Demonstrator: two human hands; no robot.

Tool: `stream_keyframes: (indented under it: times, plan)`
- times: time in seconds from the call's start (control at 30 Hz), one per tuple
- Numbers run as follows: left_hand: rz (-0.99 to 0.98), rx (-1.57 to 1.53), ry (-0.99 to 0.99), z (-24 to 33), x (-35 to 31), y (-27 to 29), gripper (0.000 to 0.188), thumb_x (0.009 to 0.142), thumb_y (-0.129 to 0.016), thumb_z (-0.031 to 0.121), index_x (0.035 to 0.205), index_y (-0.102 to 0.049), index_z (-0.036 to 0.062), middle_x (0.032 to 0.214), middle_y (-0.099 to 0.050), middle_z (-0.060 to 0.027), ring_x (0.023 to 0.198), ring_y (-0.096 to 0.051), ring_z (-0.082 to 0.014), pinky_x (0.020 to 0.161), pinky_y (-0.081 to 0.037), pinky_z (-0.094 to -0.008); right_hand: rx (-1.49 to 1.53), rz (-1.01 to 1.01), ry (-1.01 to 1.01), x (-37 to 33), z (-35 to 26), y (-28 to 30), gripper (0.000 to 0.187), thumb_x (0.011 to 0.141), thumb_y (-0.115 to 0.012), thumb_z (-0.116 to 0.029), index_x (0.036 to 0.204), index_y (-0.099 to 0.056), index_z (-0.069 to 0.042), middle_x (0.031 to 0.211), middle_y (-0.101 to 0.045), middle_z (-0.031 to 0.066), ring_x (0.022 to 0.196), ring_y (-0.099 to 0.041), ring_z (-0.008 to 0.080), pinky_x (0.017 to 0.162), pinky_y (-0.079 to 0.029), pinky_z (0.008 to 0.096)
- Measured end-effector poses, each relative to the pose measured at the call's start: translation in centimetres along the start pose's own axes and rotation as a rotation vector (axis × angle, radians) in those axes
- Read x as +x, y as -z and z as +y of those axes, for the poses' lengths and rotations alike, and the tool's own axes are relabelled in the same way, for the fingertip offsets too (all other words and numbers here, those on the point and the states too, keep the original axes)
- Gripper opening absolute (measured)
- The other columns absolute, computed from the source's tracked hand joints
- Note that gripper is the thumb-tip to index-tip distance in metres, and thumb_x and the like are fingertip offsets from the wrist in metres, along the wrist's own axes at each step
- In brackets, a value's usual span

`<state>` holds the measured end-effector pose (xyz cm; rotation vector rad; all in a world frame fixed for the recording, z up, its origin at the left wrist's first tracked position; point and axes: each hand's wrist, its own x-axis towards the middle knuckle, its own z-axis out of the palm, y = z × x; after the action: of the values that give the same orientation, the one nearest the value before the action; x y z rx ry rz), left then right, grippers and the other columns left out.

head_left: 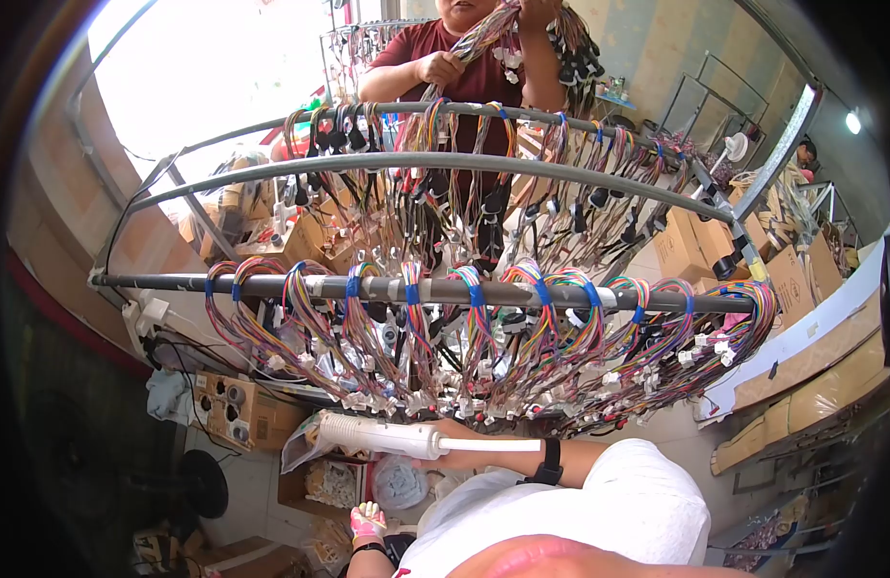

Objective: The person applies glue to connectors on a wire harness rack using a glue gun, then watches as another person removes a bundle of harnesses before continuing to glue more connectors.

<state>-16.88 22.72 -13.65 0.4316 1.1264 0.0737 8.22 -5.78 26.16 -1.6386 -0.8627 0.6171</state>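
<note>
My right hand (454,432), a black band on its wrist, is closed round a white ribbed tool (382,436) that looks like a hot glue gun. A straight white rod (491,445) sticks out of its rear end, and the tool hides most of my fingers. Low beside my body, my left hand (368,520) wears a pale pinkish glove; its fingers look loosely bent and apart, with nothing visible in them. Beyond the tool, bundles of multicoloured wires (478,328) with white connectors hang from a grey rail (368,286), tied with blue bands.
Behind the near rail runs a curved metal frame (445,166) with more wire harnesses. Across it, a person in a dark red shirt (406,48) holds a thick wire bundle (488,31). Cartons (690,246) stand at right; an open box (363,472) and a black fan (202,482) sit at lower left.
</note>
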Motion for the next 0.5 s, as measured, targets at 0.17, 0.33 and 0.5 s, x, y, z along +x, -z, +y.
stream_keyframes:
  times: [0.17, 0.33, 0.5]
  plan:
    - [0.142, 0.029, 0.040, 0.2, -2.3, -4.7, 0.030, 0.089, -0.041, 0.043, 0.096, -0.057, 0.0179, 0.099, -0.064, 0.0039, 0.087, -0.059, -0.0160, 0.079, -0.039, -0.0360, -0.021, 0.018, 0.002, -0.2, -0.3, 1.0, 0.038, 0.075, -0.070, -0.013, 0.108, -0.056, -0.003, 0.097, -0.063, 0.0127, 0.090, -0.061, 0.0214, 0.080, -0.046, 0.0326]
    - [0.128, 0.014, 0.023, 0.5, -3.3, -4.4, 0.037, 0.091, -0.040, 0.042, 0.112, -0.053, 0.0152, 0.115, -0.059, -0.0004, 0.102, -0.057, -0.0194, 0.088, -0.036, -0.0383, -0.094, -0.018, 0.033, 0.1, 0.2, 0.4, 0.041, 0.074, -0.072, -0.014, 0.110, -0.055, -0.003, 0.097, -0.063, 0.0136, 0.089, -0.062, 0.0226, 0.078, -0.047, 0.0327]
    - [0.102, 0.060, 0.034, 0.9, -3.6, -6.1, 0.042, 0.091, -0.038, 0.043, 0.120, -0.050, 0.0143, 0.127, -0.053, -0.0017, 0.112, -0.052, -0.0200, 0.094, -0.033, -0.0385, -0.059, 0.037, -0.023, 0.0, 1.7, 0.5, 0.039, 0.077, -0.069, -0.019, 0.109, -0.055, -0.003, 0.096, -0.063, 0.0144, 0.089, -0.062, 0.0260, 0.078, -0.047, 0.0351]
